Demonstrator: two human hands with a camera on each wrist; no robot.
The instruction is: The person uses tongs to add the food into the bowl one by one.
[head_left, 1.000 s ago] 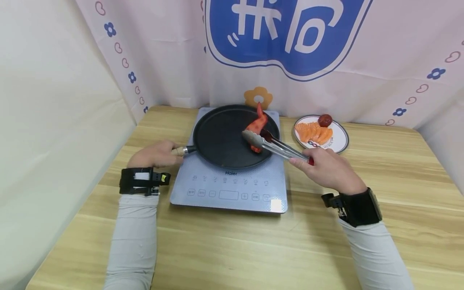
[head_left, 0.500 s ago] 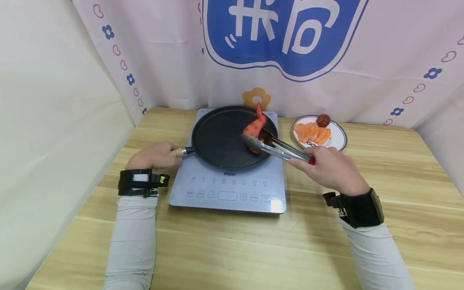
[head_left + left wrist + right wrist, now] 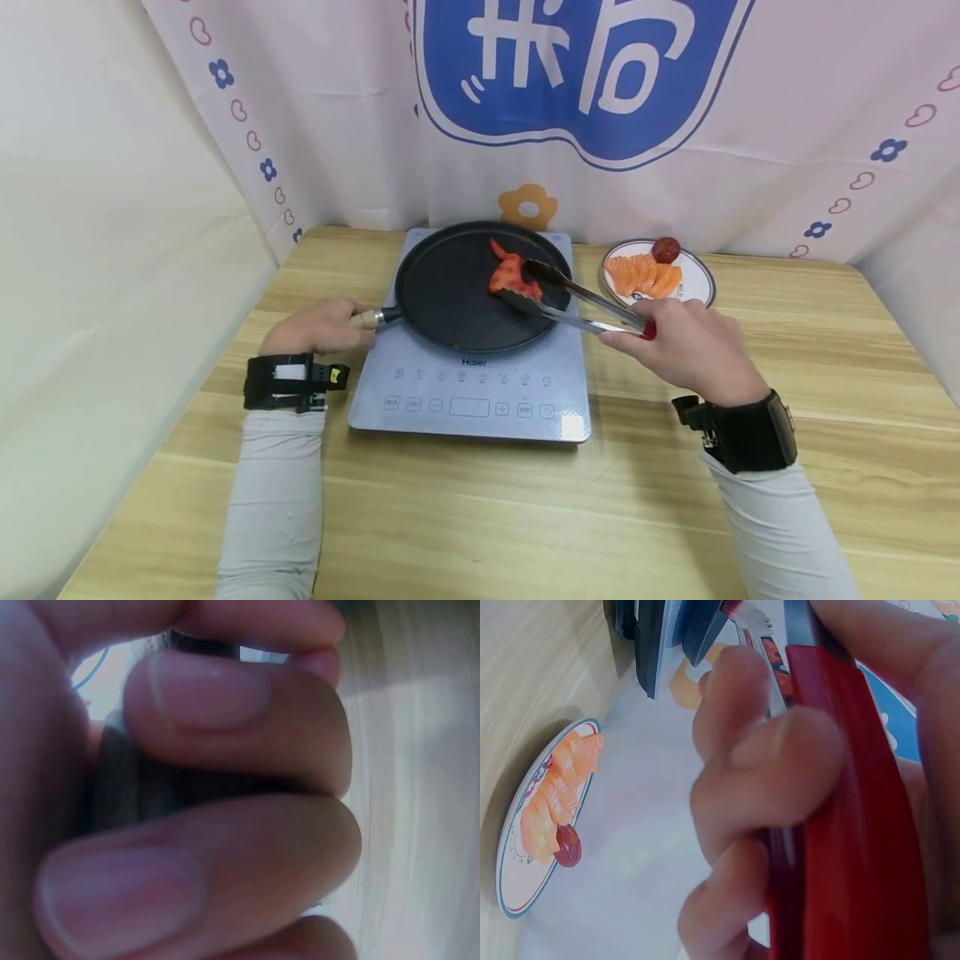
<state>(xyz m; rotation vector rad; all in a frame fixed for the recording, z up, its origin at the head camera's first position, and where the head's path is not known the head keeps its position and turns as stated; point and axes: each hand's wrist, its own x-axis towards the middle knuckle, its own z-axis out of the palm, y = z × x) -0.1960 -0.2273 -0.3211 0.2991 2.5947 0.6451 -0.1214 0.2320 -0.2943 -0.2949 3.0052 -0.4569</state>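
My left hand [image 3: 321, 325] grips the wooden handle [image 3: 366, 319] of a flat black pan [image 3: 442, 287]; in the left wrist view its curled fingers [image 3: 225, 855] hide most of that handle. A pair of metal tongs [image 3: 581, 322] with red grips [image 3: 862, 810] is held in my right hand [image 3: 686, 346], fingers and thumb wrapped round it. The tongs' two arms stand apart, their tips over the right part of a red, marinated-looking chicken wing [image 3: 510, 277]. The wing lies on the pan's right half, its thin tip toward the back left.
Beneath the pan is a pale grey induction cooker [image 3: 468, 417] with a touch panel at the front. To its right, a white plate [image 3: 699, 287] bears orange salmon slices [image 3: 643, 275] and a dark red round piece [image 3: 666, 250]. A printed curtain [image 3: 360, 150] hangs behind the table.
The wing, earlier tilted up with its tip at the pan's back edge, now lies flatter, tip swung left. The tongs' arms have spread apart. My left hand keeps its grip on the handle.
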